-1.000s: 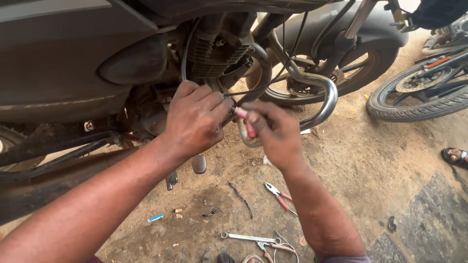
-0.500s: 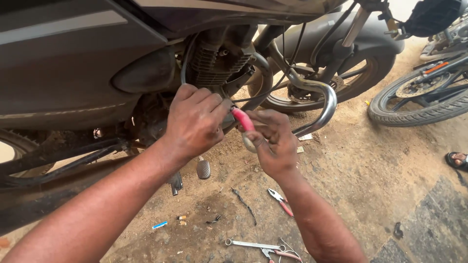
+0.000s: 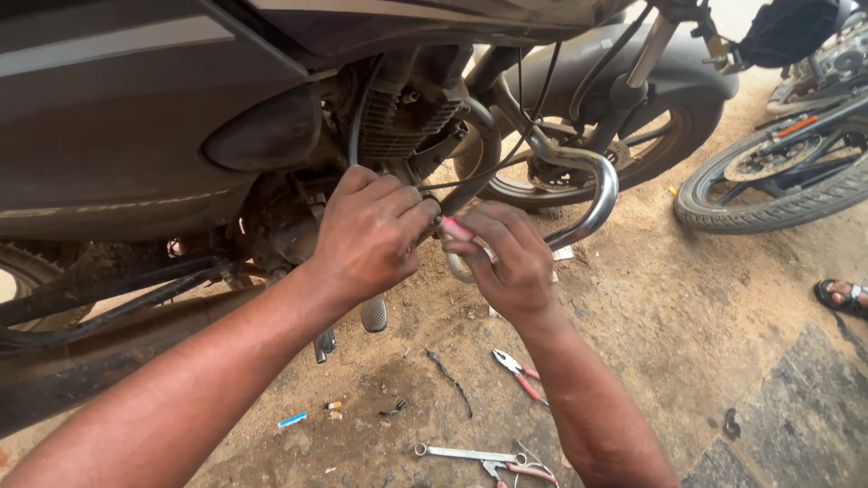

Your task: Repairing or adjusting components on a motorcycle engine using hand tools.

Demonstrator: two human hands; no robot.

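Both hands are being kept curled: the left hand (image 3: 371,237) is being pressed against the dark, greasy motorcycle engine (image 3: 398,126). A red-handled tool (image 3: 457,229) is being gripped by the right hand (image 3: 508,262).

- Tool handle (image 3: 457,228): pink-red.
- Motorcycle body (image 3: 108,136): dark grey, pale stripe.
- Crash guard (image 3: 597,194): shiny chrome.
- Pliers (image 3: 517,372): red handles.
- Ground (image 3: 687,316): sandy brown, dark patches.
- Spanner (image 3: 466,454): silver.

A red-handled tool (image 3: 457,228) pokes out between the two hands, only a short stretch of its grip showing, tilted toward the motorcycle engine (image 3: 407,117); its working end is hidden. The engine, finned and grimy, sits under the dark fairing
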